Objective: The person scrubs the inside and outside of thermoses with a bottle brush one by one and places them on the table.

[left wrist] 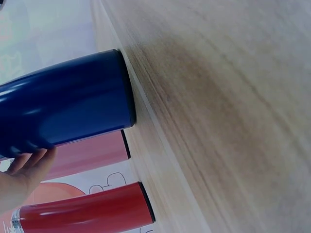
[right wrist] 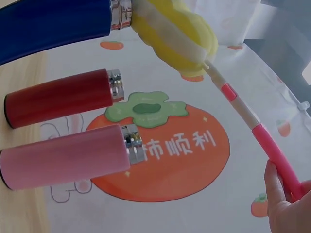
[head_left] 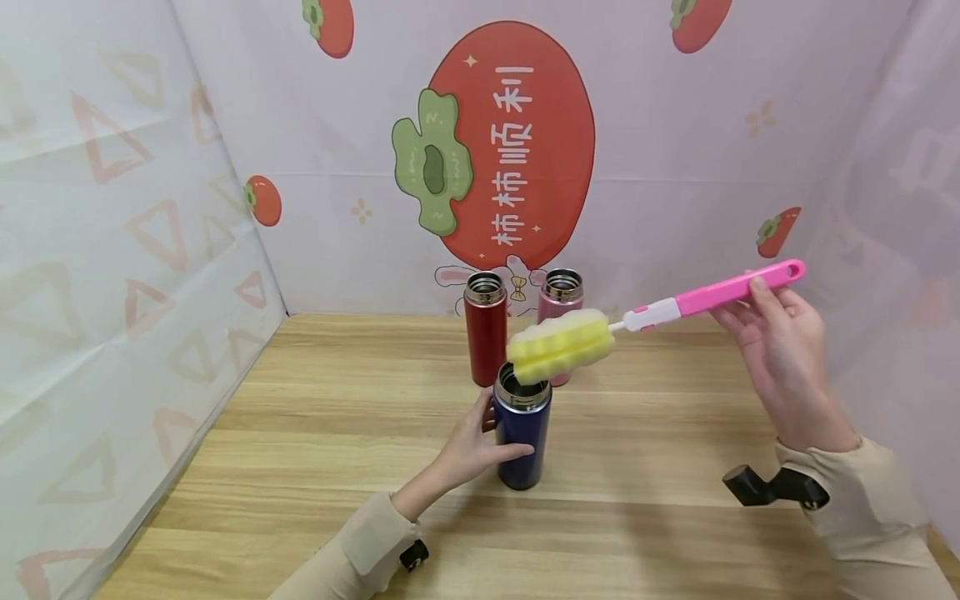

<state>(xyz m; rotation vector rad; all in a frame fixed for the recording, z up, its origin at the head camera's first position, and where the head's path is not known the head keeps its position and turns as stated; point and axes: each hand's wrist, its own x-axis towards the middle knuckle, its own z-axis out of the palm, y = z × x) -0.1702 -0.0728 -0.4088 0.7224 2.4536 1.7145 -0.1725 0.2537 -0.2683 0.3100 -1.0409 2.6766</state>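
Note:
My left hand (head_left: 467, 448) grips a dark blue thermos bottle (head_left: 523, 446) round its side, thumb across the front. The bottle is upright and uncapped, with a shiny metal neck. My right hand (head_left: 791, 354) holds a bottle brush (head_left: 716, 296) by the end of its pink and white handle. The brush slants down to the left, and its yellow and white sponge head (head_left: 562, 343) overlaps the bottle's mouth in the head view. In the right wrist view the sponge tip (right wrist: 146, 19) is right at the metal rim.
Behind the blue bottle stand a red thermos bottle (head_left: 486, 333) and a pink one (head_left: 551, 308), both uncapped. They are on a wooden table (head_left: 337, 417). A printed cloth (head_left: 652, 167) with persimmon drawings hangs at the back, and more cloth lines the sides.

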